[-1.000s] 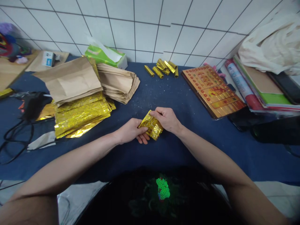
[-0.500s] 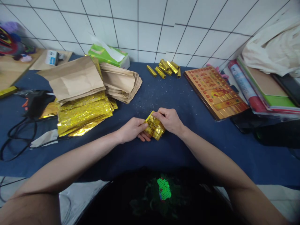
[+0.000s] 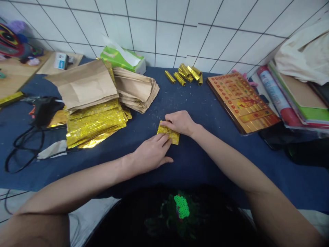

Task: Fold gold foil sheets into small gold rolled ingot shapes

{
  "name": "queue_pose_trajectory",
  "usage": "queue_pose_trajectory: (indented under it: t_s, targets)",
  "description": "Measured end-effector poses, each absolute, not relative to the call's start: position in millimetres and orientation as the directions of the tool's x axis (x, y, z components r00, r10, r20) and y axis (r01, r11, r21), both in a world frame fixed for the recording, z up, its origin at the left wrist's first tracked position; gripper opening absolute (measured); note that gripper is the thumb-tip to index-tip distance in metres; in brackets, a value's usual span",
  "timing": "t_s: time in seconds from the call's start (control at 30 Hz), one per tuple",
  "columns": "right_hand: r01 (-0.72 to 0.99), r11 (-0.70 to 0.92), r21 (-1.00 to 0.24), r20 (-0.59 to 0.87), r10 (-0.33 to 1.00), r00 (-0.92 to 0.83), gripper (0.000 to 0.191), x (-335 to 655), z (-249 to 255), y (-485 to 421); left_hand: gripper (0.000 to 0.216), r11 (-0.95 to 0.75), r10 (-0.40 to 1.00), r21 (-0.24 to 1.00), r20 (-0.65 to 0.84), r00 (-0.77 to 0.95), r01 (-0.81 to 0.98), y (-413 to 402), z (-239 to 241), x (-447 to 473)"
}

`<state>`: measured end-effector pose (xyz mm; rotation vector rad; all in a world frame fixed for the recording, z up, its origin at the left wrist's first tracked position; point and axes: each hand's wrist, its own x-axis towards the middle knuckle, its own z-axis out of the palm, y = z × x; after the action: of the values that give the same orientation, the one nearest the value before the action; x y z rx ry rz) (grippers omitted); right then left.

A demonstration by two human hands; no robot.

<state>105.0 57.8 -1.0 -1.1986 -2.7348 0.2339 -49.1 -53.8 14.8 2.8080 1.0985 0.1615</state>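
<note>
Gold foil piece (image 3: 175, 138) under both hands, mid-counter

The foil lies on the blue-covered counter (image 3: 192, 163), between front and back edges. Left hand (image 3: 152, 153): fingers extended upon it, thumb apart. Right hand (image 3: 180, 122): curled over its far side; grip cannot be determined. Pale specks (image 3: 164, 93) mark the cover beyond. Gold rolls (image 3: 180, 79) lie near the back edge. Behind stands a white tiled wall (image 3: 142, 32) with dark joints.

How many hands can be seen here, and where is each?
2: the left hand, its fingers over the near side of the small gold piece; the right hand, at its far edge. No other hand shows.
</note>
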Motion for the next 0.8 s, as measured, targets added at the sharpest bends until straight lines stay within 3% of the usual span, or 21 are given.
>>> queue_pose_trajectory:
  t_s: [0.17, 0.23, 0.37, 0.5, 0.57, 0.8]
  targets:
    - [0.741, 0.593, -0.314, 0.258, 0.805, -0.534, 0.041, 125.7, 10.6, 53.0, 0.064, -0.744, 0.667, 0.102, 0.049, 0.743, 0.661, -53.0, 13.2, -49.6]
    - [0.681, 0.64, -0.357, 0.277, 0.768, -0.577, 0.04, 135.2, 19.2, 38.6, 0.066, -0.749, 0.662, 0.083, 0.041, 0.749, 0.657, -53.2, 12.5, -49.2]
    - [0.536, 0.785, -0.31, 0.2, 0.605, -0.771, 0.039, 142.9, 18.7, 2.9, 0.071, -0.761, 0.648, 0.062, 0.026, 0.762, 0.645, -54.3, 12.8, -47.9]
    - [0.501, 0.831, -0.242, 0.04, 0.525, -0.85, 0.068, 141.7, 0.6, -7.4, 0.08, -0.751, 0.659, 0.07, 0.003, 0.752, 0.657, -55.8, 14.5, -47.7]
    - [0.518, 0.829, -0.211, -0.008, 0.528, -0.849, 0.074, 142.3, -5.0, -1.5, 0.079, -0.752, 0.657, 0.07, -0.002, 0.754, 0.655, -56.5, 14.7, -48.1]
    - [0.616, 0.746, -0.254, 0.004, 0.637, -0.771, 0.053, 143.4, -0.5, 20.5, 0.078, -0.754, 0.656, 0.045, 0.0, 0.755, 0.656, -56.8, 13.7, -48.2]
